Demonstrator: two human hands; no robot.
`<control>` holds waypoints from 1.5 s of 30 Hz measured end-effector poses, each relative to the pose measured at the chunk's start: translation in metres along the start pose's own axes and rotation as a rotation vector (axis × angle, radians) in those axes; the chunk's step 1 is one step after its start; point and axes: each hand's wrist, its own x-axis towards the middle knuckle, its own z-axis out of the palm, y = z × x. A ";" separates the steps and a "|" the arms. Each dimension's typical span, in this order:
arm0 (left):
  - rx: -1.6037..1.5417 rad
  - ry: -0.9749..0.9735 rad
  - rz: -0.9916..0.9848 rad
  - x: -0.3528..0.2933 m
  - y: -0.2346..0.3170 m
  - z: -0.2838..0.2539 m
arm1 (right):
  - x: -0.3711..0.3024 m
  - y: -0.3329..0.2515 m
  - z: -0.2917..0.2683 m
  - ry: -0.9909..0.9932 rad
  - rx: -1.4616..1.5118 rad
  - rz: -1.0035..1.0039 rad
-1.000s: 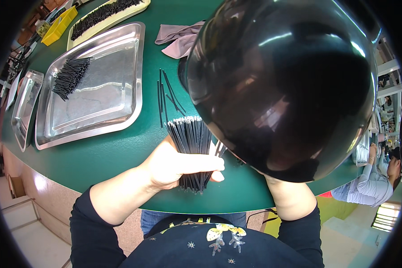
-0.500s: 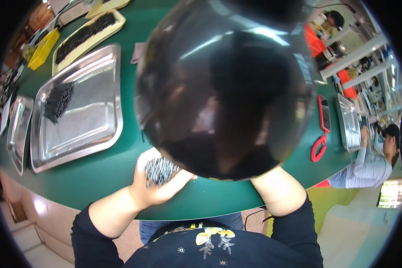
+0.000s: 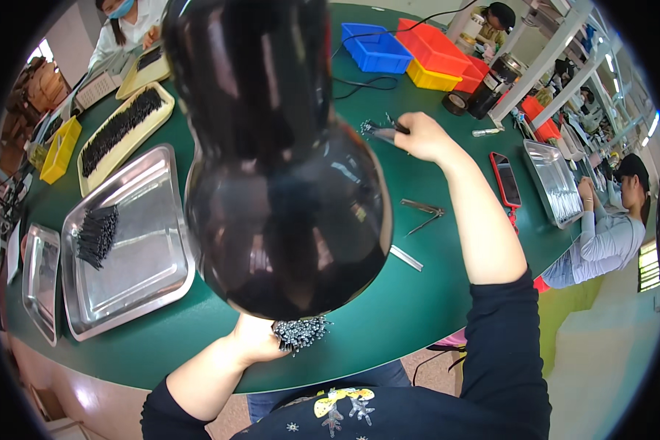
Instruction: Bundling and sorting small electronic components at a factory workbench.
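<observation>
A bundle of thin dark rods with shiny silvery tips [image 3: 302, 334] is held in my left hand [image 3: 257, 339], low over the table's near edge. The glossy black lamp head [image 3: 286, 213] covers part of that hand. My right hand [image 3: 422, 138] is out over the far right of the green table, its fingers pinched on thin dark pieces [image 3: 386, 130]. Whether these are rods or a tool, I cannot tell. More black rods [image 3: 97, 236] lie in a heap in the large steel tray [image 3: 154, 293] at the left.
A cream tray of black rods [image 3: 125, 132] and a yellow bin [image 3: 62, 150] stand far left. Blue [image 3: 378, 48] and red bins [image 3: 433, 48] stand at the back. A nipper-like metal tool [image 3: 423, 211], metal strip [image 3: 405, 258] and red-cased phone [image 3: 504, 180] lie right. Co-workers sit around.
My right hand has come out from behind the lamp and reached far right with dark pieces. The view has shifted, so the lamp appears further left. My left hand keeps its bundle.
</observation>
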 end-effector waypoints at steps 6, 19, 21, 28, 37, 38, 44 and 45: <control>0.016 -0.005 -0.015 -0.010 -0.013 0.004 | 0.030 0.010 0.035 -0.074 -0.166 0.099; -0.851 0.480 -0.447 0.001 0.015 0.003 | -0.115 -0.096 0.050 -0.060 1.108 -0.482; -0.929 0.491 -0.496 0.004 0.014 0.006 | -0.134 -0.105 0.067 0.037 1.024 -0.629; -0.905 0.224 -0.491 0.006 0.014 0.000 | -0.143 -0.101 0.081 -0.461 1.150 -0.372; -1.255 0.312 -0.602 -0.010 -0.005 0.004 | -0.145 -0.103 0.084 -0.699 2.062 -0.602; -1.282 0.319 -0.632 -0.013 -0.006 0.006 | -0.144 -0.096 0.088 -0.549 1.899 -0.595; -1.222 0.316 -0.653 -0.005 0.004 0.001 | -0.151 -0.095 0.097 -0.428 1.605 -0.330; -1.226 0.313 -0.653 -0.006 0.002 0.003 | -0.151 -0.091 0.101 -0.329 1.604 -0.420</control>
